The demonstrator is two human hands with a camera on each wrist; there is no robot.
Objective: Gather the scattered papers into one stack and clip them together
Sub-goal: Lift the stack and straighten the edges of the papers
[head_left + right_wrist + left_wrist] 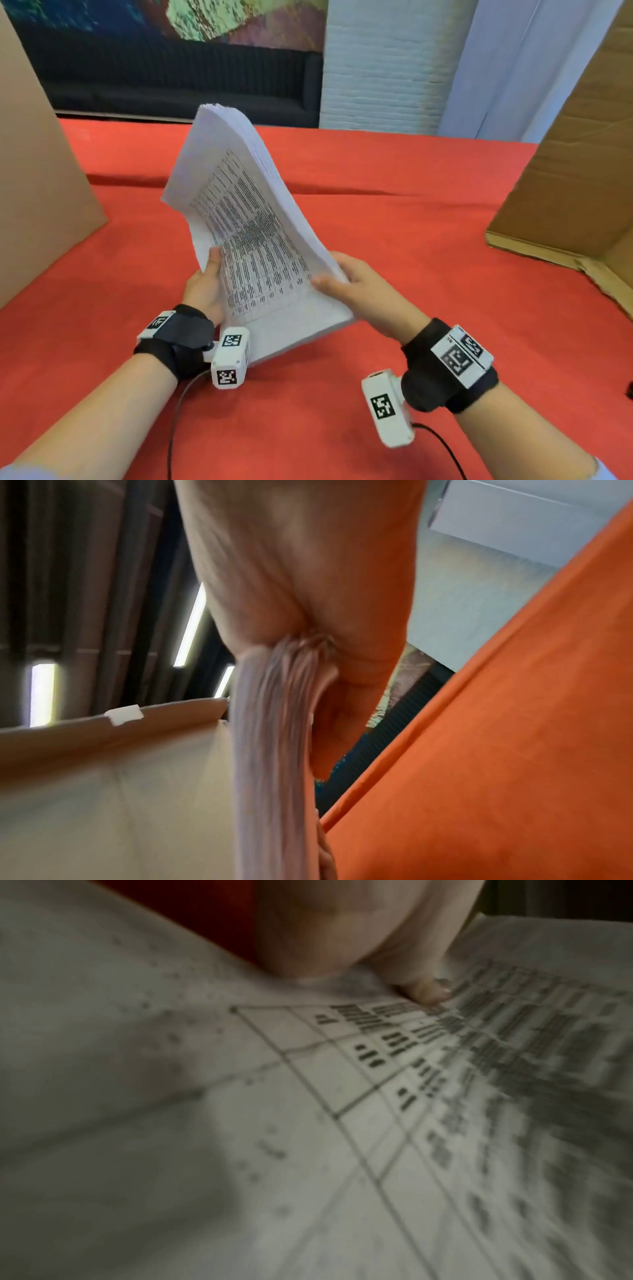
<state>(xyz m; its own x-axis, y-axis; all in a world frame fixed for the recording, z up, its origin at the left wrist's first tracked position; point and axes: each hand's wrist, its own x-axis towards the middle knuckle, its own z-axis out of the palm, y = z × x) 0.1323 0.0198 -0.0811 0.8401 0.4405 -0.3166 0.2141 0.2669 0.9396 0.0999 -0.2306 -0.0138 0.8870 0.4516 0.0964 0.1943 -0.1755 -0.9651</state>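
A thick stack of white printed papers [246, 219] stands tilted above the red table, its top leaning away and left. The top sheet [394, 1110] carries a printed table. My left hand [205, 284] grips the stack's left edge, thumb [424, 993] pressed on the top page. My right hand [356, 287] grips the lower right edge, thumb on the front and fingers behind. In the right wrist view the sheets' edges [270, 737] fan out from the grip of my right hand [308, 593]. No clip shows in any view.
A red cloth [394, 222] covers the table. A cardboard panel [34, 171] stands at the left and an open cardboard box [575, 178] at the right. A dark sofa [178, 78] lies beyond the far edge. Cables [178, 411] trail from the wrist cameras.
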